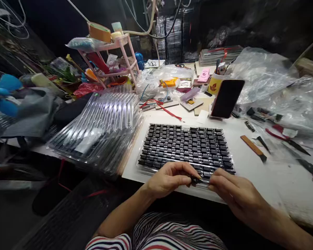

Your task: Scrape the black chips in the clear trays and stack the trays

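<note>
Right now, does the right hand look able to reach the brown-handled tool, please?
Probably yes: only white tabletop shows between the right hand and the brown-handled tool, so the way looks free.

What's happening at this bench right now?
A person's left hand pinches a small black part over the near edge of a clear plastic tray. The right hand is close beside it with its fingers drawn together; whether they hold anything is hard to tell. Rows of black parts fill most of the tray. A stack of clear trays lies to the left, and a phone stands behind on the right.
</note>
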Available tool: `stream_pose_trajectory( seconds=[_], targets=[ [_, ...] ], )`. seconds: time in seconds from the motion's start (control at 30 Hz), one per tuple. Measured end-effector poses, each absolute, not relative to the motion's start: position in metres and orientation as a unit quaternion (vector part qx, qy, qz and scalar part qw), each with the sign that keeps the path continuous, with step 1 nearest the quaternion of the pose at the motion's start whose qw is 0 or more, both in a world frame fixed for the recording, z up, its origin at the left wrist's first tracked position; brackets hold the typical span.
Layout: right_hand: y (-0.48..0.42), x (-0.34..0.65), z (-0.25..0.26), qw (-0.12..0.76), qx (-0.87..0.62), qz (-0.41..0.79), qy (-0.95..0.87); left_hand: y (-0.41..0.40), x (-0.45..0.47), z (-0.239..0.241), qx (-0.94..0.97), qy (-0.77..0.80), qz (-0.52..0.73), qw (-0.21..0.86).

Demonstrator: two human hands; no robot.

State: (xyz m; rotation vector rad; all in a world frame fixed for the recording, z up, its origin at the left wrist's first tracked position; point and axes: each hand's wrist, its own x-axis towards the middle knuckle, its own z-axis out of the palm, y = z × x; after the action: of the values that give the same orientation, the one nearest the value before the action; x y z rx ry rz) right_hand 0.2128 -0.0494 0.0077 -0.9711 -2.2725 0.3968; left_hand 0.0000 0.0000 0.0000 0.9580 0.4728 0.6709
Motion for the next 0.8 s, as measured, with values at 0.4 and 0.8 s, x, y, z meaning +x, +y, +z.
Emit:
stream_pose_trajectory(
  seconds=[0.4,0.8],
  targets=[
    [-0.052,0.21,0.013,0.282,-0.373,0.227,-0.854,0.002,-0.005,0.007,0.491,0.166,0.305,0.799],
    [0.032,0.256,0.018,0.291,-0.497,0.076,-0.814,0.077,0.006,0.033,0.629,0.375,0.357,0.581]
  ],
)
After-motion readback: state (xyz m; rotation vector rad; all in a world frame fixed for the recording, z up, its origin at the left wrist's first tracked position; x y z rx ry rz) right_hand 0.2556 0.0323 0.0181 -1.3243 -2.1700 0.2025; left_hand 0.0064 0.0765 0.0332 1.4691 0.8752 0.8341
